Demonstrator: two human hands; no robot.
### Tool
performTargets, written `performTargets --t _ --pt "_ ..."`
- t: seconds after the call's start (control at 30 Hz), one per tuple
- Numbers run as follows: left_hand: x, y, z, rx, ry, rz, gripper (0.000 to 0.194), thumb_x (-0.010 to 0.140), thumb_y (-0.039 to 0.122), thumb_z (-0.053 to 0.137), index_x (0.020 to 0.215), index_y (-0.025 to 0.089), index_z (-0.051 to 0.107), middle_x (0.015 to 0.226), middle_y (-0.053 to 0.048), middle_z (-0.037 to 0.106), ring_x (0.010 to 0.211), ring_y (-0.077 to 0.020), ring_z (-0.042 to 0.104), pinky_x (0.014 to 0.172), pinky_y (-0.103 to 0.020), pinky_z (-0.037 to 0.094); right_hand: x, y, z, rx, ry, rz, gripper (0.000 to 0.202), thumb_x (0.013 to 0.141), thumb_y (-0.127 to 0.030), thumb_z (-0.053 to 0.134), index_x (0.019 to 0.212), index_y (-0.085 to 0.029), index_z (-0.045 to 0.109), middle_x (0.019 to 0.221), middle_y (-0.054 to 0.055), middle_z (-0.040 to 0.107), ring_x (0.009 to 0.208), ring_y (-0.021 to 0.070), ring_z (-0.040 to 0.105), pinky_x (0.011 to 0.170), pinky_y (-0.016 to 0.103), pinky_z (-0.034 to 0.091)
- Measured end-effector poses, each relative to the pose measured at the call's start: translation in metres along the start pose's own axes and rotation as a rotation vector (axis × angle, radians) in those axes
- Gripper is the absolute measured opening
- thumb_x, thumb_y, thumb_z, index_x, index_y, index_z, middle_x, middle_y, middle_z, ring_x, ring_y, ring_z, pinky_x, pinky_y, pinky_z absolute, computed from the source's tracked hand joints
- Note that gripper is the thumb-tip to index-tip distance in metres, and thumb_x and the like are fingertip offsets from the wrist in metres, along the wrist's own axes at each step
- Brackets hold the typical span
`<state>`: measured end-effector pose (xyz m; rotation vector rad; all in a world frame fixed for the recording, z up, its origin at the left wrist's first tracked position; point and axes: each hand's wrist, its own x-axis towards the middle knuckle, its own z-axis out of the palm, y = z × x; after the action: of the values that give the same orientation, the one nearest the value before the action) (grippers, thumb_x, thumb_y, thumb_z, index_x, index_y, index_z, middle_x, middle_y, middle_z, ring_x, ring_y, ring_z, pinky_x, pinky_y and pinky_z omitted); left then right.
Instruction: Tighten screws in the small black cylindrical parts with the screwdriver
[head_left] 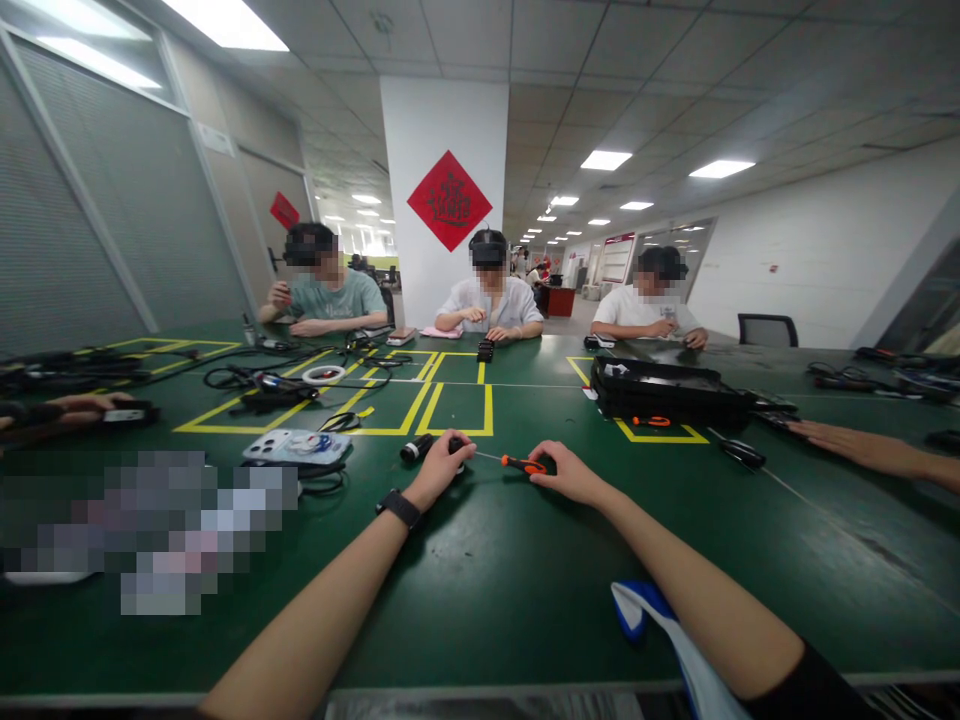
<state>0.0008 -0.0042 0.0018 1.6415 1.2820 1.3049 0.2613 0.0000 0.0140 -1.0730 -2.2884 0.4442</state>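
Note:
My right hand (568, 472) is closed on the orange-and-black handle of a screwdriver (517, 464). Its thin shaft points left toward my left hand (441, 468). The fingers of that hand are closed around a small dark part (456, 445), mostly hidden, and I cannot make out what it is. Whether the screwdriver tip touches the part is too small to tell. Just left of my left hand, a short black cylinder (415, 449) with a pale band lies on the green table (480, 580).
A phone (298, 447) and tangled black cables (262, 385) lie to the left. At right are a black tray (664, 390), an orange-handled tool (651, 422) and a black device (742, 453). Co-workers sit opposite; other people's hands rest at both sides. Blue-white cloth (679, 630) lies near my right forearm.

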Motion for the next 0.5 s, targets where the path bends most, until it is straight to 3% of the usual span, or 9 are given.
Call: performTargets --t 0.23,0.5 --pt "0.0001 -0.0004 0.0002 0.000 0.004 -0.003 0.030 0.069 0.043 0.054 0.085 0.018 0.054 0.073 0.000 0.057 0.067 -0.0126 0.053 0.059 -0.024 0.041 0.0010 0.0008 -0.0017 0.007 -0.033 0.011 0.025 0.078 -0.037 0.054 0.093 -0.018 0.060 0.095 0.005 0.057 0.093 0.0182 0.049 0.084 0.033 0.038" --pt "0.0000 -0.0012 0.0002 -0.004 0.003 0.001 0.030 0.070 0.044 0.054 0.086 0.018 0.053 0.074 0.000 0.058 0.068 -0.0126 0.053 0.061 -0.024 0.041 0.0013 0.0050 0.0013 0.005 0.010 -0.002 0.035 0.070 -0.033 0.063 0.101 -0.019 0.056 0.099 0.005 0.056 0.094 0.0185 0.049 0.084 0.033 0.038"
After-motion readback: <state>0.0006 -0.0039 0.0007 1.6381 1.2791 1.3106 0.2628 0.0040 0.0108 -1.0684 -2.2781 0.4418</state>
